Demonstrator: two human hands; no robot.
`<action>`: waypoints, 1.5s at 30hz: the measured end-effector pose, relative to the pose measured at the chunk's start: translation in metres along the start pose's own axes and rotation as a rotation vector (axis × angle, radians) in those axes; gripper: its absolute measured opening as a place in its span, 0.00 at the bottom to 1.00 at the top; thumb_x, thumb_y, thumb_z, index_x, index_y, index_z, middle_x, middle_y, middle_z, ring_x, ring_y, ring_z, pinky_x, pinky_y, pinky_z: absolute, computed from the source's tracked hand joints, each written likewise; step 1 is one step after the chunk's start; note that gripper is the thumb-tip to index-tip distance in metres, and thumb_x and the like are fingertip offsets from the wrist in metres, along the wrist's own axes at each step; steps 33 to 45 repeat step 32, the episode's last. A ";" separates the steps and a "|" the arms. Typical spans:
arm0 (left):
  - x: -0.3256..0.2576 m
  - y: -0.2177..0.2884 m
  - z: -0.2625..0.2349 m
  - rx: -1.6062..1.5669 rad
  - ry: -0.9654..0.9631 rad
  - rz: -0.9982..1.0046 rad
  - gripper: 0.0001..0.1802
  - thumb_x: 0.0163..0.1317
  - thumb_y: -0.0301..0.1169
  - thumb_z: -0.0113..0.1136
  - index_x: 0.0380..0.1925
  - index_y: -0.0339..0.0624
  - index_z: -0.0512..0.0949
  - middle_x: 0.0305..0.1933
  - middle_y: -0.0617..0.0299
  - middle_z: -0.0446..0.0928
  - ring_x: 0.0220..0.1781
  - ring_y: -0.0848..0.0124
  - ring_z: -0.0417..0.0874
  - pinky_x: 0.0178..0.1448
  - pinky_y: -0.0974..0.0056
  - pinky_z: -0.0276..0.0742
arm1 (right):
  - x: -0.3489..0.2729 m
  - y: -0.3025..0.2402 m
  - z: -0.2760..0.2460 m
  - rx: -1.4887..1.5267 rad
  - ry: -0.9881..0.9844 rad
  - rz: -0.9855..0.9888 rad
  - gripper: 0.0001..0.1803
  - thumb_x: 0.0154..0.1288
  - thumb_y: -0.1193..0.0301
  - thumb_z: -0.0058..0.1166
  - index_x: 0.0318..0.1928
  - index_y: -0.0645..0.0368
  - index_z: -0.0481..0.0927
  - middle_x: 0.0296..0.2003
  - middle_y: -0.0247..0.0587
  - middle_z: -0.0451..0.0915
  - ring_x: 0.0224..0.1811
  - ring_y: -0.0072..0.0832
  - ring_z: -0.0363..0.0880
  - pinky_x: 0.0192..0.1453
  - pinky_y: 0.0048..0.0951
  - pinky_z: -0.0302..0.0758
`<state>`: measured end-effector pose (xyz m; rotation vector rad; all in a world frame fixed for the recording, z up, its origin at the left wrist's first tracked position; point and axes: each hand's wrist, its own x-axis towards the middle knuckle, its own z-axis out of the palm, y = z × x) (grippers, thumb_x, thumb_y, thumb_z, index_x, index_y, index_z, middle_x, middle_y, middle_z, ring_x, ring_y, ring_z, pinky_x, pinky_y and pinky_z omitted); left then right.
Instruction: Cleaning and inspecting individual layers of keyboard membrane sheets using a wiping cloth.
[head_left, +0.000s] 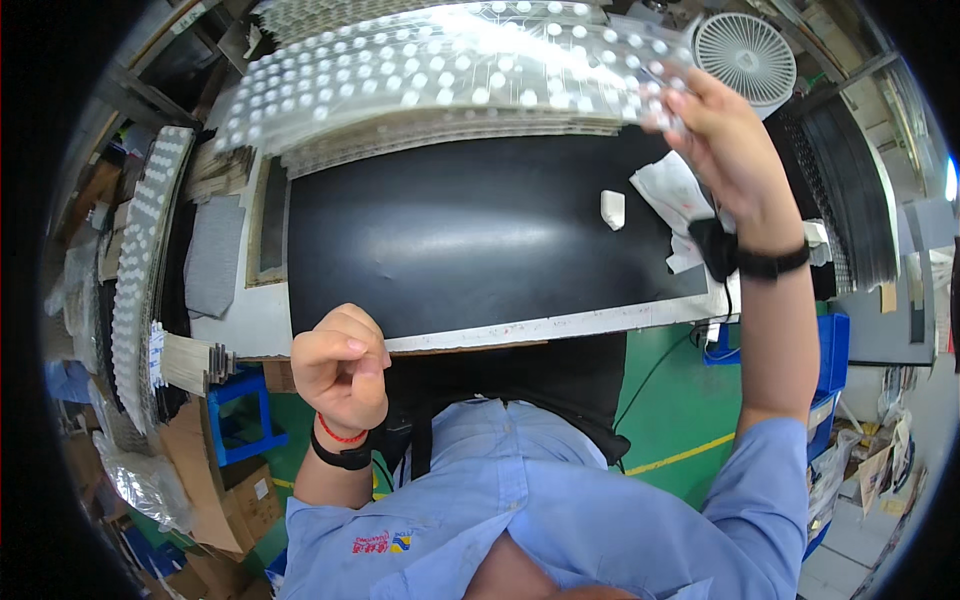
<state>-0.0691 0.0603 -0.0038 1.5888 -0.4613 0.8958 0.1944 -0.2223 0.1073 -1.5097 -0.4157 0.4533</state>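
My right hand (728, 145) is raised over the far right of the work surface, its fingers closed on the right end of a clear plastic sheet (640, 88) patterned with rows of white dots. The sheet lies along or just above a thick stack of similar sheets (450, 128) at the back; whether it touches them is hard to tell. Slight blur covers the fingertips. Closer to me, my left hand (343, 365) is curled up by the front edge of the table, thumb against the bent fingers, with nothing visible in it.
A black mat (460, 240) covers the table. On its right side sit a small white block (612, 210) and a crumpled white cloth (665, 195). A round white fan (745, 58) stands back right. More dotted sheets (145, 260) are stacked left, near a grey cloth (213, 255).
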 end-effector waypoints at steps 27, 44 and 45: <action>-0.080 0.146 -0.358 0.853 0.997 -0.948 0.31 0.69 0.42 0.62 0.67 0.40 0.69 0.57 0.61 0.76 0.50 0.75 0.74 0.53 0.68 0.68 | -0.092 0.012 0.049 -0.273 -0.213 -0.064 0.04 0.71 0.75 0.53 0.41 0.64 0.78 0.41 0.37 0.77 0.38 0.19 0.74 0.42 0.20 0.71; -0.074 0.158 -0.390 0.991 1.011 -0.850 0.38 0.66 0.38 0.64 0.72 0.40 0.60 0.61 0.58 0.74 0.60 0.69 0.73 0.62 0.64 0.66 | -0.113 0.040 0.051 -0.121 -0.250 -0.026 0.05 0.70 0.75 0.56 0.43 0.64 0.79 0.44 0.41 0.76 0.42 0.21 0.75 0.46 0.23 0.75; -0.074 0.158 -0.390 0.991 1.011 -0.850 0.38 0.66 0.38 0.64 0.72 0.40 0.60 0.61 0.58 0.74 0.60 0.69 0.73 0.62 0.64 0.66 | -0.113 0.040 0.051 -0.121 -0.250 -0.026 0.05 0.70 0.75 0.56 0.43 0.64 0.79 0.44 0.41 0.76 0.42 0.21 0.75 0.46 0.23 0.75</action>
